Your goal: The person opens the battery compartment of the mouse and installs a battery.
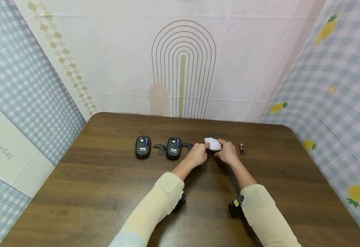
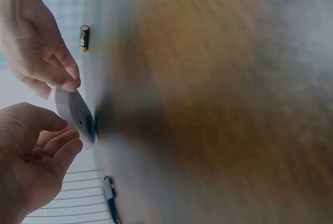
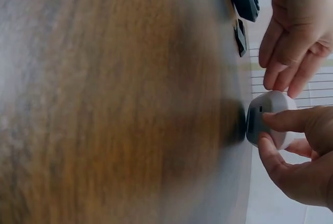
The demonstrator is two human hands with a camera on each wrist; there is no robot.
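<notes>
A white computer mouse (image 1: pixel 212 144) is tilted up on the table, its grey underside in the right wrist view. My right hand (image 1: pixel 228 153) pinches one end of it between thumb and fingers. The left hand (image 1: pixel 197 154) is at the other end, its relaxed fingertips right at the mouse's edge. To the left, two black mice (image 1: pixel 143 147) lie upside down, blue batteries showing in their uncovered compartments. A black battery cover (image 1: pixel 159 149) lies between them, and a second cover (image 1: pixel 187 146) is partly hidden by my left hand.
A black and copper battery (image 1: pixel 242 149) lies on the table just right of my right hand. The brown wooden table (image 1: pixel 105 192) ends at the back against a hanging cloth (image 1: pixel 121 61). Checked cloths (image 1: pixel 322 85) hang at both sides.
</notes>
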